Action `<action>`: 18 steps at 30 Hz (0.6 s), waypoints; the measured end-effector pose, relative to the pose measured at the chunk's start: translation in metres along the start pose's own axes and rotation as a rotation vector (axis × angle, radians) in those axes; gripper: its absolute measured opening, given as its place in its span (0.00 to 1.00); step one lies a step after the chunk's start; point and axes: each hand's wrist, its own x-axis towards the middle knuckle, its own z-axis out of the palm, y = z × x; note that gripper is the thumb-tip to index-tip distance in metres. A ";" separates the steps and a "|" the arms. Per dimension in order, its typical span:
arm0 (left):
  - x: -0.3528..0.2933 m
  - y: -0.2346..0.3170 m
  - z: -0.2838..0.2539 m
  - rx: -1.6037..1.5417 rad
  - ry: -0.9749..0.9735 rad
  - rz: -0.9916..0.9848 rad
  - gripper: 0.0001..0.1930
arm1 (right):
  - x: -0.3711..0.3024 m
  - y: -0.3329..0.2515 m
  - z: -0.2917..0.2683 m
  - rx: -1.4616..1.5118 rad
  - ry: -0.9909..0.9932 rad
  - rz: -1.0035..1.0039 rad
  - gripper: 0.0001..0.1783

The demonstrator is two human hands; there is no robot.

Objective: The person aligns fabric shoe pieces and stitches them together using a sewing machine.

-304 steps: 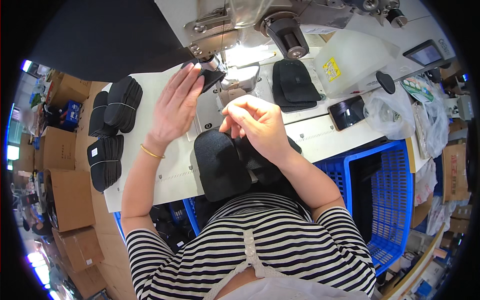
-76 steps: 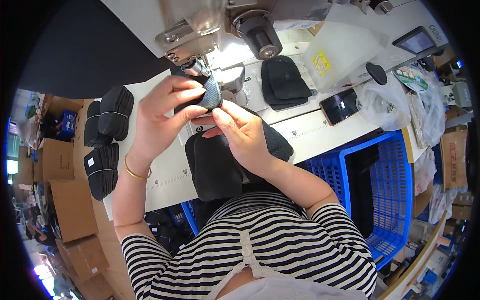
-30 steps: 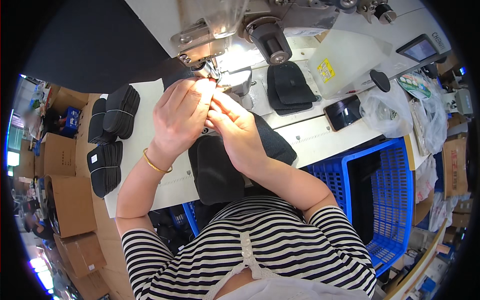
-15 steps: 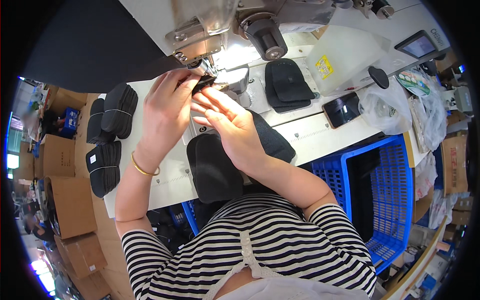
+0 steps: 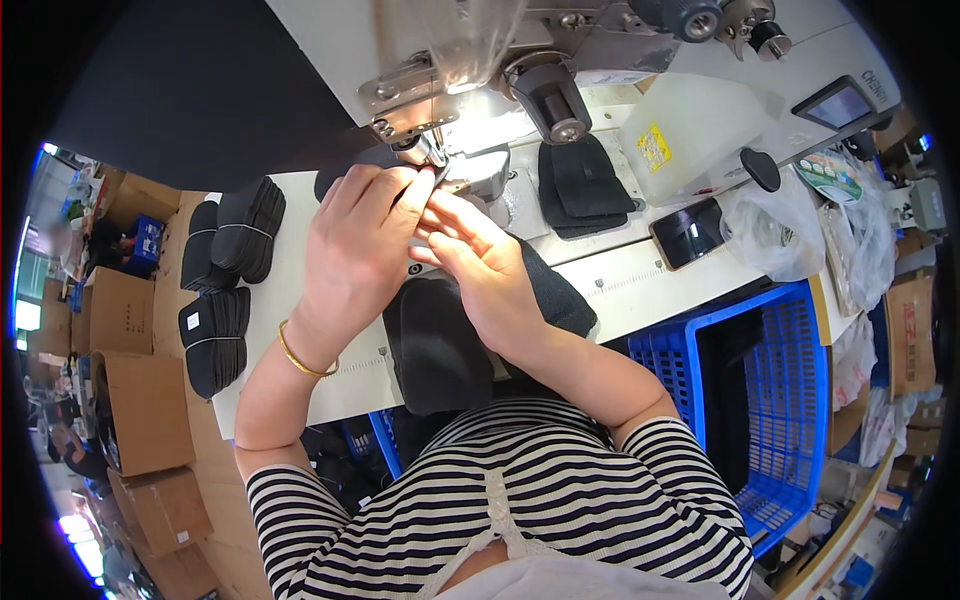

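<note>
Under the lit presser foot of a sewing machine (image 5: 425, 150), a black fabric piece (image 5: 332, 178) is held in my hands. My left hand (image 5: 362, 245) covers most of it, thumb and fingers pinched at its edge close to the needle. From the right, my right hand (image 5: 490, 285) meets it with bent fingers, the tips at the same edge; the grip is partly hidden. Below my hands a rounded black pad (image 5: 440, 345) lies over the table's front edge. Another black piece (image 5: 558, 290) is partly behind my right wrist.
Banded stacks of black pads (image 5: 243, 230) lie on the left of the white table (image 5: 350, 385). More black pieces (image 5: 585, 185) lie right of the needle. A phone (image 5: 688, 235) and a plastic bag (image 5: 775, 225) are farther right, above a blue basket (image 5: 770, 400). Cardboard boxes (image 5: 145, 410) stand left.
The fabric piece has turned; part of it now shows left of my left hand, by the presser foot. My fingers have drawn closer together at its edge. The whole view has shifted slightly.
</note>
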 end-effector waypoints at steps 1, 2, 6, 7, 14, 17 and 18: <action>-0.001 0.001 0.002 0.001 0.011 -0.006 0.21 | -0.003 0.001 0.000 0.004 0.007 0.000 0.26; -0.001 0.002 0.003 0.002 0.022 -0.012 0.21 | -0.003 0.000 0.000 0.004 0.008 0.004 0.26; -0.003 0.001 0.001 -0.013 0.023 -0.019 0.21 | -0.002 0.002 0.001 -0.006 0.000 -0.007 0.26; -0.001 0.001 0.000 -0.050 0.023 -0.053 0.20 | -0.002 0.003 0.001 -0.005 -0.002 -0.017 0.26; -0.005 0.009 -0.016 -0.178 -0.018 -0.114 0.21 | -0.005 -0.001 -0.001 -0.052 0.027 -0.020 0.22; -0.007 0.022 -0.010 -0.120 -0.004 -0.119 0.21 | -0.008 -0.006 0.000 -0.057 0.026 -0.055 0.18; -0.010 0.025 -0.007 -0.087 -0.004 -0.132 0.21 | -0.010 -0.006 -0.002 -0.060 0.026 -0.049 0.18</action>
